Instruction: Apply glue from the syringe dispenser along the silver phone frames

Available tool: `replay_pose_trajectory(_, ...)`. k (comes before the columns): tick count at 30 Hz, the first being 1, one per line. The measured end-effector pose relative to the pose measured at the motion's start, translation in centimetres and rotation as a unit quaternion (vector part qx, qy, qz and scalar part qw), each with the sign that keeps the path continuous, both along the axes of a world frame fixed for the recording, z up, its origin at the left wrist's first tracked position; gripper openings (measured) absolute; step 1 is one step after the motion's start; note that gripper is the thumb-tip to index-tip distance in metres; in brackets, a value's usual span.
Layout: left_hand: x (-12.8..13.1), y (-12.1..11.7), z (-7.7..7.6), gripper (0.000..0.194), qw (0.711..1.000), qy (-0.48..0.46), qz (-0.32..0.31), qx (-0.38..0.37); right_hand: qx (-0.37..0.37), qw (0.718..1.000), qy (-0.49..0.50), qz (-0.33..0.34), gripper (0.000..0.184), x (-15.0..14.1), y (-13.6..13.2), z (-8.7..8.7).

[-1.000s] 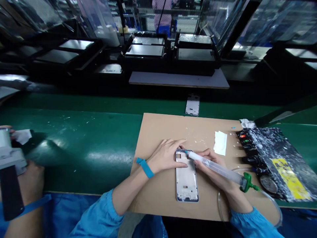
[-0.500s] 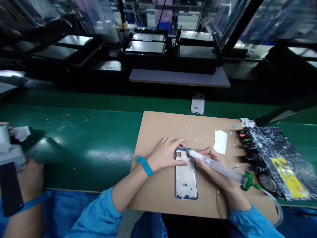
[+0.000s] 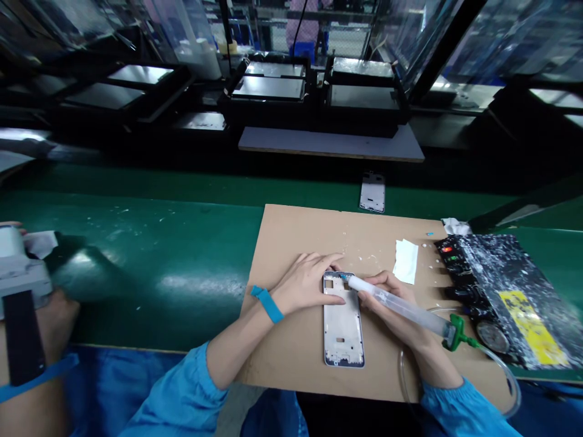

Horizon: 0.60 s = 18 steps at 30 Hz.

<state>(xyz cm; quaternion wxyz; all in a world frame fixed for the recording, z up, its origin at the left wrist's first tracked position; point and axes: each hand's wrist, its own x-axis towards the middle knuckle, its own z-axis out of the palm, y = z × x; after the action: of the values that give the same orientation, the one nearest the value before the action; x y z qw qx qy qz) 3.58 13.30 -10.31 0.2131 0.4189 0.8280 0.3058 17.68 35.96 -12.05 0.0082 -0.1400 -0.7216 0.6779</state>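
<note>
A: What was the right hand (image 3: 394, 303) doing, low in the middle of the frame?

B: It was wrapped around a syringe (image 3: 401, 306), tip on the top edge of the phone frame (image 3: 343, 321). It looked like gluing, needing a slow, steady line next.

A: And the left hand (image 3: 306, 282)?

B: Flat, fingers together, pressing the frame onto the cardboard (image 3: 291, 243). The syringe held whitish glue.

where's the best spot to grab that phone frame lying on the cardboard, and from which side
Probably by its two long side rails near the lower half, coming from above at the near end. The phone frame lies flat on the cardboard; its top end is taken by the left hand and the syringe in the right hand.
</note>
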Motion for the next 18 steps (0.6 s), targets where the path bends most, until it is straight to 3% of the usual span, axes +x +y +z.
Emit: replay_pose_trajectory(18, -0.05, -0.06, 0.23, 0.094, 1.000, -0.012, 0.002, -0.012, -0.028, 0.999, 0.003, -0.028, 0.055, -0.20, -0.76, 0.39)
